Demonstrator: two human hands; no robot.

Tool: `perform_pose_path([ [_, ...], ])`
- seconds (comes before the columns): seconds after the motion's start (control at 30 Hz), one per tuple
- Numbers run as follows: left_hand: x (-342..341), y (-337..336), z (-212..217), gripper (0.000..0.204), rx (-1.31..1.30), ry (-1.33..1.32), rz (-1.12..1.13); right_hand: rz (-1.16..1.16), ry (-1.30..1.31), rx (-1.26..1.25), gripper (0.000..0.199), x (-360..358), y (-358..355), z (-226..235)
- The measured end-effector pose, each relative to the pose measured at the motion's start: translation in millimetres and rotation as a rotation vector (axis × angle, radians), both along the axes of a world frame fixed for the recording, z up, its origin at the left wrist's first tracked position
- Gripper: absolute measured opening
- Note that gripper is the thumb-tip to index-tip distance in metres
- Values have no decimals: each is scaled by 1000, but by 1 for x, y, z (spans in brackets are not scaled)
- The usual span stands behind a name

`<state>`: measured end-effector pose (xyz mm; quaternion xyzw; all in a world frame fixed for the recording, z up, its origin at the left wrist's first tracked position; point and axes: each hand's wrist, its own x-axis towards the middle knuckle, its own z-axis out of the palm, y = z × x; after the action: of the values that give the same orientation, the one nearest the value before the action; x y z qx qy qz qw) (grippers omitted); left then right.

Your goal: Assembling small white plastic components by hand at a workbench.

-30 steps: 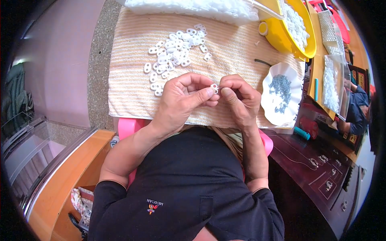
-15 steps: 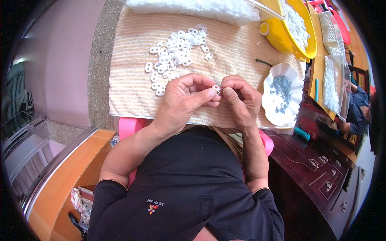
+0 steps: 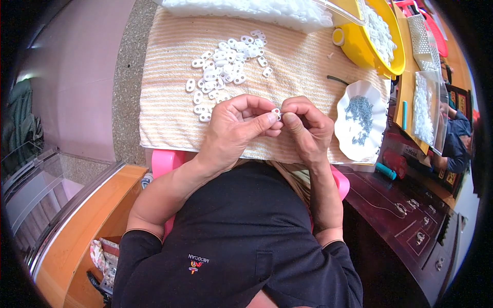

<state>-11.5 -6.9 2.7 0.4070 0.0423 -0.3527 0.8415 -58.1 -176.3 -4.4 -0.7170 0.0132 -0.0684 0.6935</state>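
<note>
Both hands meet over the near edge of the striped towel [image 3: 169,97]. Left hand [image 3: 233,128] pinches a small white plastic piece [image 3: 276,112] between thumb and forefinger; right hand [image 3: 308,126] is closed, fingertips pressed against the same piece, what it grips too small to tell. Beyond the hands, toward the towel's far side, a loose heap of white pieces [image 3: 226,66] lies waiting, apparently many still to handle. Right of the towel, a white scalloped dish [image 3: 346,138] holds small grey metal bits [image 3: 360,112]. Further off, a yellow bowl [image 3: 359,49] carries more white pieces, possibly finished ones. Judged mid-run, much left.
</note>
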Motion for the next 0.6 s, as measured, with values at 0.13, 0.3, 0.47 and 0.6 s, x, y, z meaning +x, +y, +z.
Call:
perform_pose_path([
  [0.13,-1,-1,-2,17,11,-4,9,2,-10,-45,4,1,1,1],
  [0.3,-3,0,1,18,40,-25,11,1,-15,-59,3,-1,4,2],
  [0.47,-7,0,1,18,62,-80,26,-15,-18,-46,3,-1,10,3],
  [0.6,-7,0,2,17,60,-83,71,-26,12,-2,4,-2,12,6],
])
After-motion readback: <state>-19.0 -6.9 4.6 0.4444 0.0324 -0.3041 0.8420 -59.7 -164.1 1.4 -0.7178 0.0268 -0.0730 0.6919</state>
